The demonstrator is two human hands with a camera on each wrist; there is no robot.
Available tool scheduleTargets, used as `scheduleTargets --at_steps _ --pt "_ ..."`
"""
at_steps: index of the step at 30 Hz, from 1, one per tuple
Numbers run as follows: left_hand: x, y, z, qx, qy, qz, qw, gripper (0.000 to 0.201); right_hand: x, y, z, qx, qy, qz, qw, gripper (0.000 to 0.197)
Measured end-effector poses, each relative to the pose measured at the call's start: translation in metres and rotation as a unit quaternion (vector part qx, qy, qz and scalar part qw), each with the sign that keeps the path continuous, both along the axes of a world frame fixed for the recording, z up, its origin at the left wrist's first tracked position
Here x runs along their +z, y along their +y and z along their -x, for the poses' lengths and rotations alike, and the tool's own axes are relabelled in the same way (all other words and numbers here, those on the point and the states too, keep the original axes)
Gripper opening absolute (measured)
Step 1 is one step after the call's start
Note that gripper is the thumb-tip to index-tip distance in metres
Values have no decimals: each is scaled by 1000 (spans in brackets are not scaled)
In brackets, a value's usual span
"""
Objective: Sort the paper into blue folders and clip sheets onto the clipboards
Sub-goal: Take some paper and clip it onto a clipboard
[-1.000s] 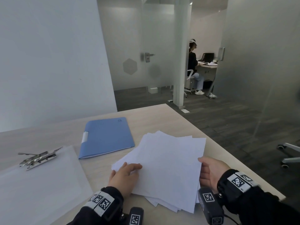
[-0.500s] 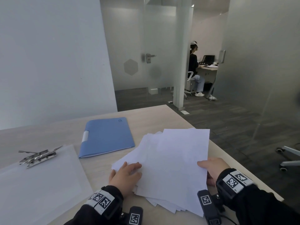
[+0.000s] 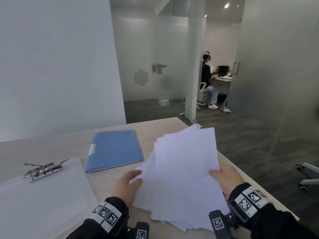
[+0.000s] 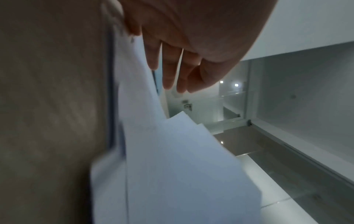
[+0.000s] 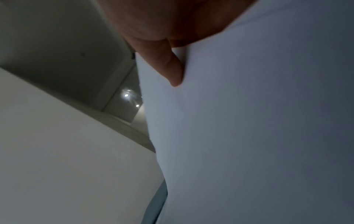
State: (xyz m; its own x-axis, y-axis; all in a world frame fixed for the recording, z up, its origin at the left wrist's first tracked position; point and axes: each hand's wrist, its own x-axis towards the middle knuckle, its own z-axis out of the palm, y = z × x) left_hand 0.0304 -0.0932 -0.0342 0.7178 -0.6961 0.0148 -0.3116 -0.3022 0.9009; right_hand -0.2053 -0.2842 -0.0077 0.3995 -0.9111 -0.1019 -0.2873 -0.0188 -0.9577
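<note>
While closed, blue folder beside clipboard.

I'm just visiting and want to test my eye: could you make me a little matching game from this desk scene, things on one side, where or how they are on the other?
Things:
1. blue folder
2. stack of paper
3. clipboard
4. metal clip

States:
A. raised off the desk, held at both sides by the left hand and right hand
B. lying closed, beyond the hands
C. flat at the left, translucent
D. silver, at the far end of the board

Pairs: 1-B, 2-A, 3-C, 4-D
</note>
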Motion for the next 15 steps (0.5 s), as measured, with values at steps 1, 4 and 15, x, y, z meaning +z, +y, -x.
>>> scheduleTargets --at_steps 1,4,15 --pt "5 -1 -1 10 -17 11 1000 30 6 2 2 3 -27 12 1000 16" --pt "29 -11 -2 2 -12 59 998 61 20 7 1 8 -122 21 992 19" --pt "90 -36 22 -83 71 227 968 21 38 12 -6 13 -281 -10 960 25"
